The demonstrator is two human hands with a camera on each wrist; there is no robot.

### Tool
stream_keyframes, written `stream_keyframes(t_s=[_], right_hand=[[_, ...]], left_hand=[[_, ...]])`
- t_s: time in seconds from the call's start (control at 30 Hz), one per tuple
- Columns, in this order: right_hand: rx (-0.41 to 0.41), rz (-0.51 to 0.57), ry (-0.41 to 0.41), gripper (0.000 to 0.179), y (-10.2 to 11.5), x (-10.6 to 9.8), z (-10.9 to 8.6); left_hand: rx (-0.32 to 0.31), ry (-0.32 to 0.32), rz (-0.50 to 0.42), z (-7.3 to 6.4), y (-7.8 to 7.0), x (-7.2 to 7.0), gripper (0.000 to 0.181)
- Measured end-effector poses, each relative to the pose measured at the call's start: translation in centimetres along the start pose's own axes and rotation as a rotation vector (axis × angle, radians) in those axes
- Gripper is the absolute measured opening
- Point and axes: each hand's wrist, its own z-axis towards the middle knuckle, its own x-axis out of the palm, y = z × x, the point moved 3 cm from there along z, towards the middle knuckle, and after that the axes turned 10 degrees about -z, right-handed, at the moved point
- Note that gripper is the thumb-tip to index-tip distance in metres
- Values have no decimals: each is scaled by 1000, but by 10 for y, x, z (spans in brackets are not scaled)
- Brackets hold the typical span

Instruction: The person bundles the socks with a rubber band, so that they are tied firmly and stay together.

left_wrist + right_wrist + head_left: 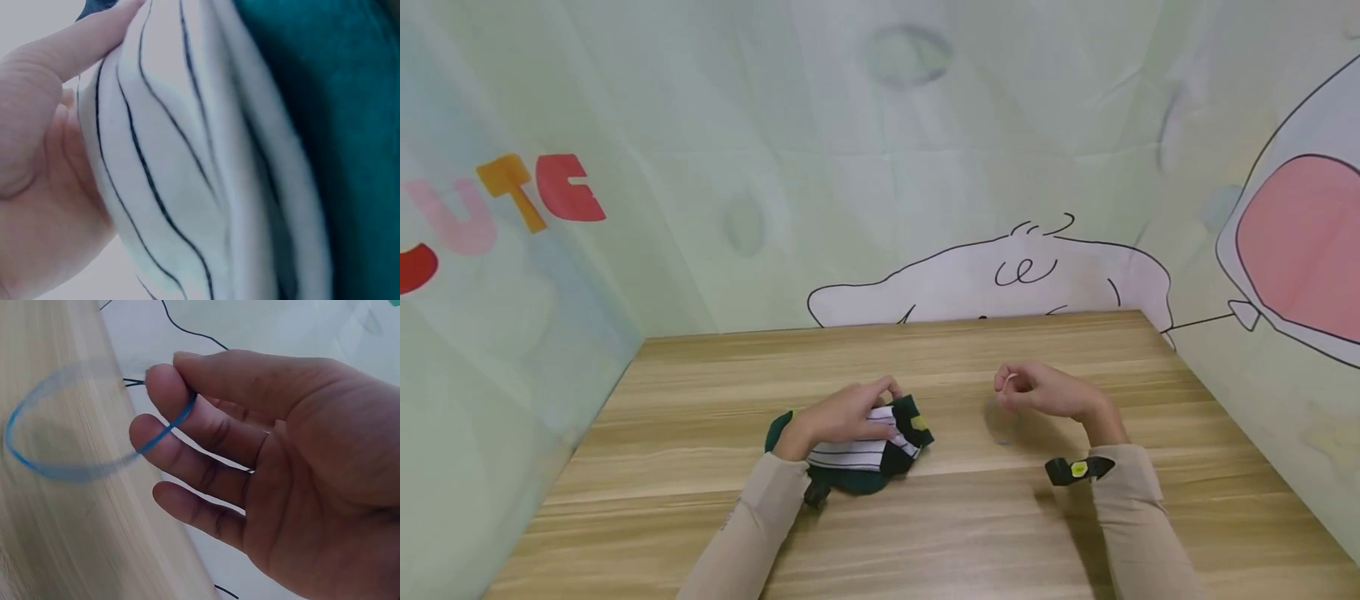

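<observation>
My left hand holds a bundle of socks on the table, thumb and fingers around the upper part. The cloth is white with thin dark stripes, black at the right end, beside dark green fabric with a yellow patch. In the left wrist view the thumb lies over the striped cloth, and the fingertips are out of sight. To the right, my right hand pinches a thin blue rubber band between thumb and forefinger above the table. The band hangs as a loose loop, its other fingers slightly bent.
The wood-grain table runs back to a printed cloth wall with cartoon drawings, which also flanks it left and right. A black strap with a yellow badge sits on my right wrist.
</observation>
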Motion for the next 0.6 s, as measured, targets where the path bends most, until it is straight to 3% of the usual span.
stream_keyframes(t_s=[0.27, 0.6], right_hand=[[-32, 33, -68, 28, 0, 1, 3], [-34, 32, -109, 39, 2, 0, 6]], left_hand=[[43, -98, 15, -1, -5, -7, 38], [39, -209, 34, 0, -9, -13, 30]])
